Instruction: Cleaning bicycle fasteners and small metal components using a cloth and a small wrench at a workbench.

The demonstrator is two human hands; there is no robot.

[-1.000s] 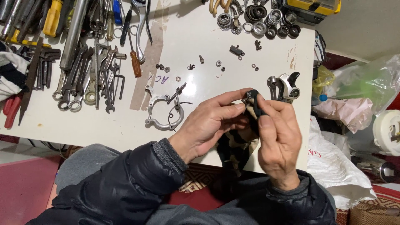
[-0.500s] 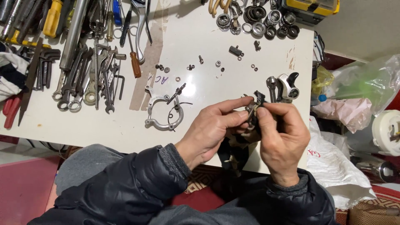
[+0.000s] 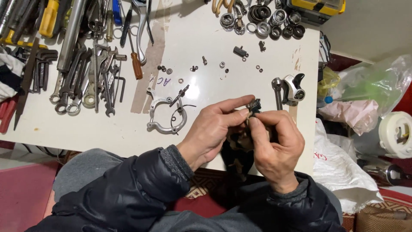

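Black and small, a metal part (image 3: 254, 105) sits pinched between both sets of fingertips just above the near edge of the white table (image 3: 86, 124). The left hand (image 3: 214, 129) grips it from one side, steadying it, while the right hand (image 3: 274, 141) closes on the other. Left of it lies a silver brake caliper (image 3: 165, 114); farther left, wrenches (image 3: 86, 81) fan out within reach.

bare tabletop (image 3: 214, 92) ahead; spanners (image 3: 86, 81) left.
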